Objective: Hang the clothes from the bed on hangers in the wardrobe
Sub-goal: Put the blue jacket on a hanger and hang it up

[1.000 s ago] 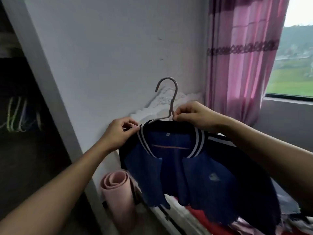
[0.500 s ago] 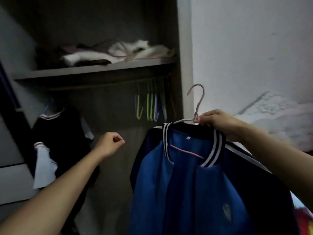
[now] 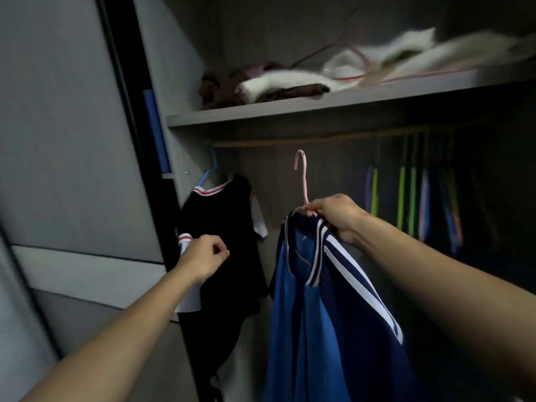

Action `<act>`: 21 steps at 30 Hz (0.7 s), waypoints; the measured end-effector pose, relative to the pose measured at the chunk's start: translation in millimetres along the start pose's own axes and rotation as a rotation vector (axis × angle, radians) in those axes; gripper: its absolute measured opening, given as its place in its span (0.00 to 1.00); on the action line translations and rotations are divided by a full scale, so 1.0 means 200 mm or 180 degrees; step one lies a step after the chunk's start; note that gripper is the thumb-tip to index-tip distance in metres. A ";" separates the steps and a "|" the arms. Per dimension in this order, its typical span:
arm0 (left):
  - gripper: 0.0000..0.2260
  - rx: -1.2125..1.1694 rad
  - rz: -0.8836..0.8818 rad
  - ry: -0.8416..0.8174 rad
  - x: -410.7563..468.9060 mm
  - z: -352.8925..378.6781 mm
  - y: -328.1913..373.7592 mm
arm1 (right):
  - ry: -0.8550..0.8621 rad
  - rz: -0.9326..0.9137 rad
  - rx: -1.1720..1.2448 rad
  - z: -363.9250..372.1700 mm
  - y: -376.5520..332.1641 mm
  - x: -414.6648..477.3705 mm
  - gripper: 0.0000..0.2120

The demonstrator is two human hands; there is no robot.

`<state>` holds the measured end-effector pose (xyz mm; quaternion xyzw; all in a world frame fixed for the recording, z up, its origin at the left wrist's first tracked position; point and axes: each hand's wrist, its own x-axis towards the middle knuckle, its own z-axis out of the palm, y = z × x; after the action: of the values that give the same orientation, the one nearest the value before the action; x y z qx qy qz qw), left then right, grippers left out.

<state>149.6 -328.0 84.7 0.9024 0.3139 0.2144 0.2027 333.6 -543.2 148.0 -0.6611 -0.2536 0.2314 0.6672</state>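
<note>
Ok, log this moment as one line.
stage: carrying to rail | right hand: grips pink hanger with blue jacket | left hand: closed, empty | hook: below wardrobe rail

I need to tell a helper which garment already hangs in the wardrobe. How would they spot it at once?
Find the grey shelf and the rail beneath it. At the rail's far left end, on a blue hanger, hangs the black shirt. Its red-and-white collar trim and white sleeve cuffs set it apart from the blue jacket and the bare coloured hangers further right.
</note>
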 end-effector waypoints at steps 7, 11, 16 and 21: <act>0.03 0.0831 0.0087 0.0602 0.26 -0.16 -0.24 | 0.0077 -0.0171 -0.0163 0.42 -0.12 0.56 0.07; 0.10 0.1580 0.0575 0.0611 0.50 -0.25 -0.33 | 0.0395 -0.0277 -0.0204 0.60 -0.19 0.88 0.04; 0.12 0.3091 0.1252 0.0558 0.77 -0.33 -0.38 | 0.0869 -0.0340 -0.0160 0.76 -0.26 1.25 0.03; 0.12 0.3479 0.1403 0.0146 0.94 -0.32 -0.40 | 0.1072 -0.0359 0.0099 0.88 -0.26 1.52 0.07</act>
<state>213.0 -132.9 146.4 0.9151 0.1882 0.0780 -0.3479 450.6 -213.5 208.4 -0.6648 -0.1712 0.0835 0.7224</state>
